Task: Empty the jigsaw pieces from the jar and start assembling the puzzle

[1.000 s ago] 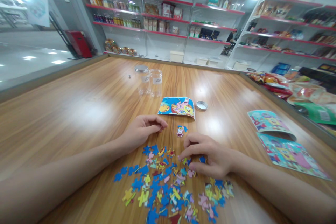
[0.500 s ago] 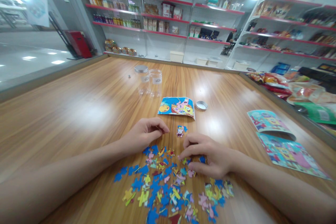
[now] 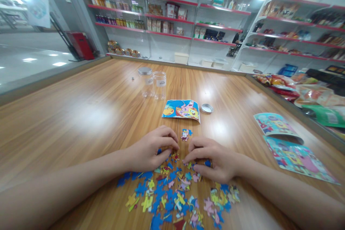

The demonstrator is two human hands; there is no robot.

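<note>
Loose jigsaw puzzle pieces (image 3: 164, 196), in blue, yellow and pink, lie scattered across the near part of the wooden table. Over the upper left of the pile is my left hand (image 3: 155, 147), its fingers curved and the thumb apart from them; no piece shows in its grip. My right hand (image 3: 212, 158) rests at the pile's upper right with fingers spread and pieces showing beneath them. Just beyond, between the hands, lies a small joined cluster of puzzle pieces (image 3: 185, 134). Farther back is a picture card (image 3: 181, 109) with cartoon figures, its near right corner curling.
Two clear jars stand behind the card, one lidded jar (image 3: 146, 82) and one open jar (image 3: 159, 85). A loose metal lid (image 3: 207, 108) lies right of the card. Two more cartoon sheets (image 3: 299, 158) are at the right, near packaged goods (image 3: 323, 102). Shelves (image 3: 172, 18) line the back.
My left hand has moved nearer and slightly right, from beside the joined cluster to over the upper left pieces, covering some. The right hand has stayed in place.
</note>
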